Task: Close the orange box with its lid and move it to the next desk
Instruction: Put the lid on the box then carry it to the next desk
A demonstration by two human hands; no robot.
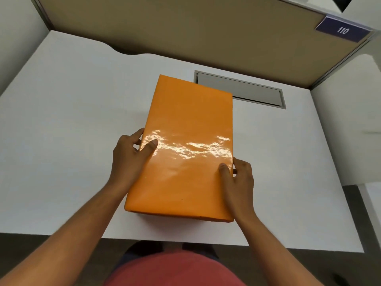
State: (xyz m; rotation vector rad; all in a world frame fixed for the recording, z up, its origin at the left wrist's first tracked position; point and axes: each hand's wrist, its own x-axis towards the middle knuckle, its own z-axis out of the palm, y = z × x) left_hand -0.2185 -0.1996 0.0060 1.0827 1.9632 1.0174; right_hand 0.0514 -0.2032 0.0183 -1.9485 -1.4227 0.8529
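Red shirt [175, 269] at the bottom edge, both forearms reaching out. Left hand [132, 155] and right hand [239, 178] clamp the long sides of the orange box [185, 149], lid on, thumbs on top; each grip holds it over the white table [72, 120], just before the grey hatch [247, 89].

Box [185, 145] with lid on sits on desk [72, 120], between the two hands. Left hand [128, 159]: thumb on lid top, fingers down the left side. Right hand [239, 178]: thumb on top, fingers on right side. Cable hatch [247, 89] lies beyond the fingertips, behind box. Partition [185, 32] behind desk.
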